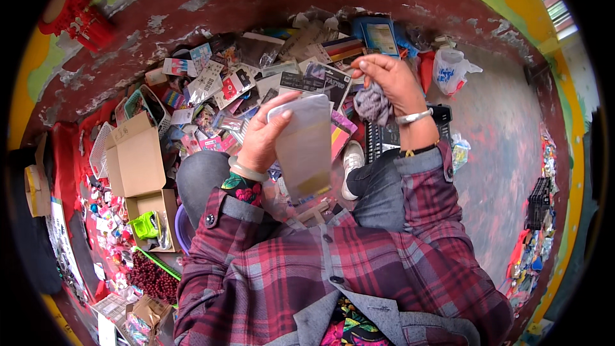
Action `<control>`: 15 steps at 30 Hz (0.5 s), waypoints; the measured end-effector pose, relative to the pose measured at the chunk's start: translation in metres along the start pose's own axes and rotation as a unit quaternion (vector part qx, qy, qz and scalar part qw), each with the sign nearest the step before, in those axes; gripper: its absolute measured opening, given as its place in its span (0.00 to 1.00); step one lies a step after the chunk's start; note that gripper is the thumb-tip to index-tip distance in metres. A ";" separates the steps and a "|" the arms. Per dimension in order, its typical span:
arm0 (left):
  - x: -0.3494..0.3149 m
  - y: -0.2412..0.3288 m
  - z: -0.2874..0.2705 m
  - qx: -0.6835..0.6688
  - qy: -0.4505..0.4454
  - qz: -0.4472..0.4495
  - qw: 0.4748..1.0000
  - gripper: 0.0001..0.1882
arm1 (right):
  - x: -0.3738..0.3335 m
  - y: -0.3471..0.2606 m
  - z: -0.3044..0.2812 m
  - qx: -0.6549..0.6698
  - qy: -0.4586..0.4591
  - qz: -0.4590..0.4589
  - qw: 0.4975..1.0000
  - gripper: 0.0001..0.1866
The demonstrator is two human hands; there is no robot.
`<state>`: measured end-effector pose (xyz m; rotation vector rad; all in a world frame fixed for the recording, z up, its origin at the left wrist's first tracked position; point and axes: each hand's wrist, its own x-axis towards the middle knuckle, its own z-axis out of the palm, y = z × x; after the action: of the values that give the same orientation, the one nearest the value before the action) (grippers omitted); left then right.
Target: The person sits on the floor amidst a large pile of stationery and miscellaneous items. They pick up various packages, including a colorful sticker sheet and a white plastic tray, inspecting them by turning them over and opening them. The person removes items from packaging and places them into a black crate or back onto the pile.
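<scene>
My left hand (pixel 264 133) grips the top corner of a flat, translucent plastic sheet with rounded corners (pixel 303 154), like a sleeve or thin cover; its exact kind is unclear. The sheet hangs tilted in front of my body, between my knees. Raised to the right of it, my right hand (pixel 396 84) has its fingers bent together around a crumpled grey-purple cloth (pixel 373 104), which dangles below the fingers. Both hands are off the ground and apart from each other. Behind them lies a heap of packaged goods (pixel 256 57) against the wall.
An opened cardboard box (pixel 136 166) with a green plastic item (pixel 145 225) stands at my left, beside a purple basin (pixel 184 229). A black crate (pixel 441 114) sits by my right leg. Farther right are a white plastic bag (pixel 450 69) and more scattered goods (pixel 537 202).
</scene>
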<state>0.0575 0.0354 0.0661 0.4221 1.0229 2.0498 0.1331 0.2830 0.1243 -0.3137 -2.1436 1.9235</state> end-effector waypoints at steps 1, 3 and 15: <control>-0.001 0.002 0.002 0.061 -0.007 0.026 0.998 0.21 | 0.005 -0.008 0.006 -0.001 -0.005 -0.002 1.000 0.12; 0.001 0.004 0.003 0.181 -0.022 0.077 0.980 0.20 | 0.008 -0.022 0.012 0.004 -0.002 -0.013 1.000 0.11; 0.013 -0.013 -0.007 -0.117 0.076 -0.059 0.988 0.22 | -0.015 -0.016 0.080 0.200 0.183 -0.099 0.957 0.09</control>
<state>0.0521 0.0462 0.0512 0.0828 0.8601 2.0887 0.1215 0.2016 0.1313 -0.3304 -1.4581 1.9435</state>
